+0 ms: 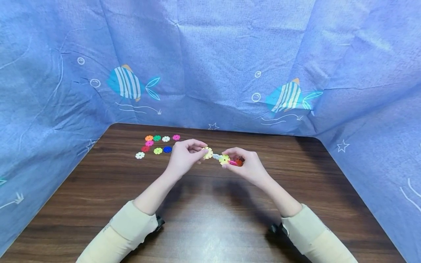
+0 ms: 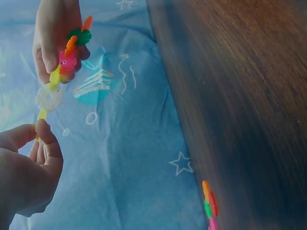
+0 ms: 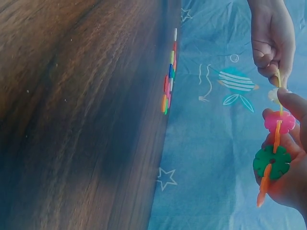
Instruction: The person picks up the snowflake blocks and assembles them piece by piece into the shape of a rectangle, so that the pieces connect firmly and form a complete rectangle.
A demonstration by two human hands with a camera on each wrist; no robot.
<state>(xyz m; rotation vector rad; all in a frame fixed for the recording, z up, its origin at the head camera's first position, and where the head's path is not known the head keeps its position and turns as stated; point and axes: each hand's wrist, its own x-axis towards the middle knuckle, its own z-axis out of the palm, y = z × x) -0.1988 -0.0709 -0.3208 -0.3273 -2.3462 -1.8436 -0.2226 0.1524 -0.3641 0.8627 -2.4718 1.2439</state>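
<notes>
Above the table, my left hand (image 1: 185, 157) pinches a pale yellow notched flower disc (image 1: 208, 152) between thumb and fingers. Its edge meets a white disc (image 2: 49, 98) in the left wrist view; whether it is slotted in cannot be told. My right hand (image 1: 246, 165) pinches another yellow disc (image 1: 224, 159), joined to the white one. From there the chain runs on along the right palm: a pink disc (image 3: 279, 122), an orange disc (image 3: 277, 136), a green disc (image 3: 272, 162) and a second orange disc (image 3: 264, 186) at the end. Fingers partly cover the yellow discs.
Loose flower discs lie at the table's back left, among them a blue disc (image 1: 167, 149), a lime disc (image 1: 158, 151), a white disc (image 1: 140, 155) and a pink disc (image 1: 176, 137). A blue fish-print curtain (image 1: 210, 65) borders the brown wooden table (image 1: 210, 212) behind and at the sides.
</notes>
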